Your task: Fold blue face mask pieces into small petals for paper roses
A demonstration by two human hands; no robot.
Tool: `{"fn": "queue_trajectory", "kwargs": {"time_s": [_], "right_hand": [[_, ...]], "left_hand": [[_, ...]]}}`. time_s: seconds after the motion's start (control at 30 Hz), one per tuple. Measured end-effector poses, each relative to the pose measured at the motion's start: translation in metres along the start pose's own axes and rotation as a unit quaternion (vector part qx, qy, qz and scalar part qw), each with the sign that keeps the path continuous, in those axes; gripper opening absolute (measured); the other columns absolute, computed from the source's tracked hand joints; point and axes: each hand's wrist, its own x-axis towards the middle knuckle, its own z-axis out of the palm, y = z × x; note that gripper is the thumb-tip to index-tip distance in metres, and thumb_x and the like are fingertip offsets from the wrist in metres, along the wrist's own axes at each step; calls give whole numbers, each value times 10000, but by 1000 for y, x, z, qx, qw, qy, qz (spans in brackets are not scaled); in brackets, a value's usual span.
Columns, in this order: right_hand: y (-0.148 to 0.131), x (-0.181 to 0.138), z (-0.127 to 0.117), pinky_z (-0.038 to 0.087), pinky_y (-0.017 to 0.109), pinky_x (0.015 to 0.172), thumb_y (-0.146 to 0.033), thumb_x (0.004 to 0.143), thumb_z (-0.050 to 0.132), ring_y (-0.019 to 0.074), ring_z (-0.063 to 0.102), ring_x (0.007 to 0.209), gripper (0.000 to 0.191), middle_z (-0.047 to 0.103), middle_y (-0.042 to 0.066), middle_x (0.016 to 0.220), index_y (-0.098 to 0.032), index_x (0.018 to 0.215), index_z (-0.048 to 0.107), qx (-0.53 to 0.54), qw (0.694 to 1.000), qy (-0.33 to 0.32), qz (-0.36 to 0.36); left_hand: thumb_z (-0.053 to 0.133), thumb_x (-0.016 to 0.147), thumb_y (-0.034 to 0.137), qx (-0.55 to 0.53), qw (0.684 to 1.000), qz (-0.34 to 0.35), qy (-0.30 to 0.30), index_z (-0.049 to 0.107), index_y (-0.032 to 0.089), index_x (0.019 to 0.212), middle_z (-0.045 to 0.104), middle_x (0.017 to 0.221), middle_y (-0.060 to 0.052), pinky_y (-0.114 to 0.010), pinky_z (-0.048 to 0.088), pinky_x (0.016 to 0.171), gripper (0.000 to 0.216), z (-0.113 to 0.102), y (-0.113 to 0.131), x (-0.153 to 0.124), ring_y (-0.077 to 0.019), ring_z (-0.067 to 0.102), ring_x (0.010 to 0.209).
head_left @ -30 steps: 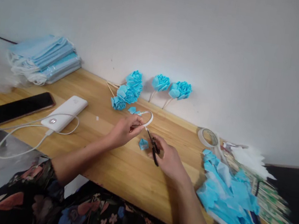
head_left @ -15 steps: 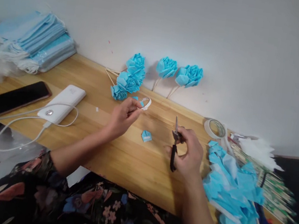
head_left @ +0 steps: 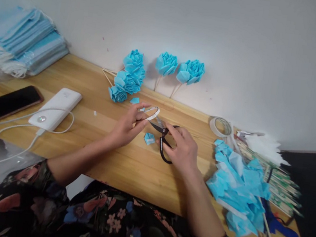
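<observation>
Right hand (head_left: 183, 148) is gripping scissors (head_left: 164, 131), blades parted; left hand (head_left: 129, 125) is pinching a strip (head_left: 154, 116) near their tips. A scrap (head_left: 149, 138) is lying just left of the scissors, flowers (head_left: 166, 64) beyond them.

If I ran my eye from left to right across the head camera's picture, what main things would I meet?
Phone → power bank → left hand → scissors → right hand → tape → dark blue tool.
</observation>
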Motion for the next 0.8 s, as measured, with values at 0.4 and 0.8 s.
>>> {"fn": "queue_trajectory", "kwargs": {"time_s": [0.4,0.8], "right_hand": [[0,-1,3,550,288,716,-383,959,631,199,711,835,408,751,94,971,-205,1324,672,-1,999,-40,-6],[-1,0,0,474,258,653,-353,968,604,173,680,728,360,747,79,872,-197,1274,713,-31,997,-64,12]], "left_hand": [[496,989,289,-40,999,4,-22,313,233,1491,472,705,40,-296,347,590,537,5,1,-2,-132,423,596],[494,990,303,-38,999,23,-23,317,235,1493,465,699,43,-296,355,603,538,5,-1,1,-131,416,592]]}}
